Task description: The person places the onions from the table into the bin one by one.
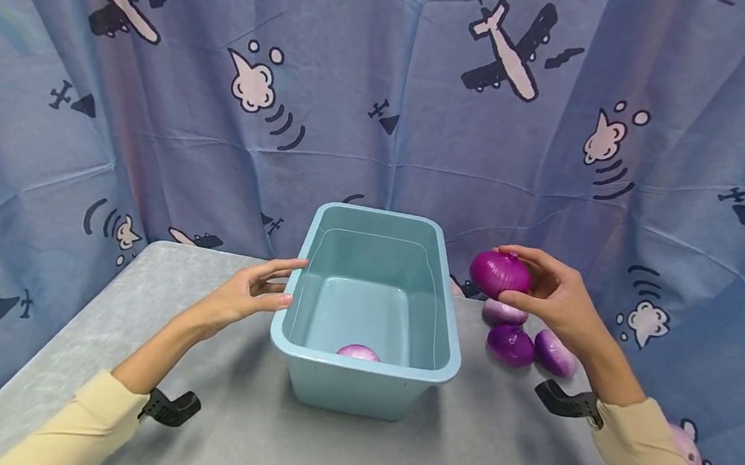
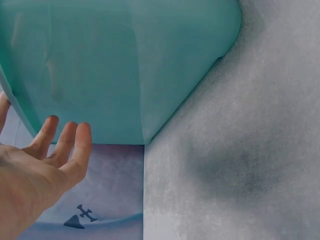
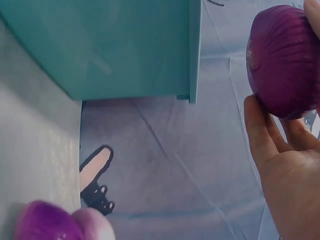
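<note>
My right hand (image 1: 558,291) grips a purple onion (image 1: 498,273) in the air, to the right of a light blue plastic tub (image 1: 369,367). In the right wrist view the same onion (image 3: 285,62) sits between the thumb and fingers. Over at the tub's left rim is my left hand (image 1: 248,295), its fingers loosely bent and its fingertips at the rim. The left wrist view shows those fingers (image 2: 80,150) beside the tub's outer wall (image 2: 95,70). Inside the tub, at the near end, the top of one onion (image 1: 359,352) shows; the front wall hides the rest.
Several more onions lie on the table under my right hand, among them a dark purple one (image 1: 510,346) and a paler one (image 1: 555,353). The grey table (image 1: 226,428) carries the tub near its back edge. A blue printed curtain (image 1: 361,74) hangs behind.
</note>
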{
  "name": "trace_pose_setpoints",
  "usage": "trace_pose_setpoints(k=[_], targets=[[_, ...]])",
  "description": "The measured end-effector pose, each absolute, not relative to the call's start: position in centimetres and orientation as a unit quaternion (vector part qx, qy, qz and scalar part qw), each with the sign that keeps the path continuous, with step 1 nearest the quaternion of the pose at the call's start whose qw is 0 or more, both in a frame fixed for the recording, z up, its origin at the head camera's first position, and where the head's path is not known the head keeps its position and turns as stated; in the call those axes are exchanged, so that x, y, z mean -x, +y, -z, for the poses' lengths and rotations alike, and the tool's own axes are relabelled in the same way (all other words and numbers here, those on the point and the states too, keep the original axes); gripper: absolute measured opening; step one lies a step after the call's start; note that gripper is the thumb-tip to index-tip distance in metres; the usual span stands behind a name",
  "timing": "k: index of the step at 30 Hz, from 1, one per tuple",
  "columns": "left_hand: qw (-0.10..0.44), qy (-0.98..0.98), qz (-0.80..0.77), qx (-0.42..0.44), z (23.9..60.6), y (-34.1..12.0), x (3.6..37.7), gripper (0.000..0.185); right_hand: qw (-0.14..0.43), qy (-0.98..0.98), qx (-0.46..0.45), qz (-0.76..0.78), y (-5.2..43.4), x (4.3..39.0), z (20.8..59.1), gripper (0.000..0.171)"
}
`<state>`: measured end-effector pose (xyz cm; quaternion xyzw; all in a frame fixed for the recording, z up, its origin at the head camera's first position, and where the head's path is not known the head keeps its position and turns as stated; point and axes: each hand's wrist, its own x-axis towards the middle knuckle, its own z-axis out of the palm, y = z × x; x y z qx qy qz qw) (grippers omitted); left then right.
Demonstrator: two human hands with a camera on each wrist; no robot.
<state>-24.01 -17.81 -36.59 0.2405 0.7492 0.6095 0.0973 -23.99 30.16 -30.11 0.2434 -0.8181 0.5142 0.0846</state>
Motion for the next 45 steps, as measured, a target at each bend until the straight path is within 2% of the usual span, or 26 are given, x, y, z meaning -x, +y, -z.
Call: trace_pose_setpoints(k=[31,38,45], targets=[[0.104,0.753,-0.607,-0.233,36.6,-17.9,24.1,0.062,0.021,-0.764,-0.33,-0.555,22.2,27.1,29.6,0.062],[0.105,0.751,-0.607,-0.235,36.6,-17.9,24.2,0.062,-0.003,-0.746,-0.358,-0.562,22.0,27.1,29.6,0.061],[0.104,0.755,-0.603,-0.235,36.6,-17.9,24.2,0.062,0.012,-0.764,-0.332,-0.553,24.2,26.2,29.7,0.053]])
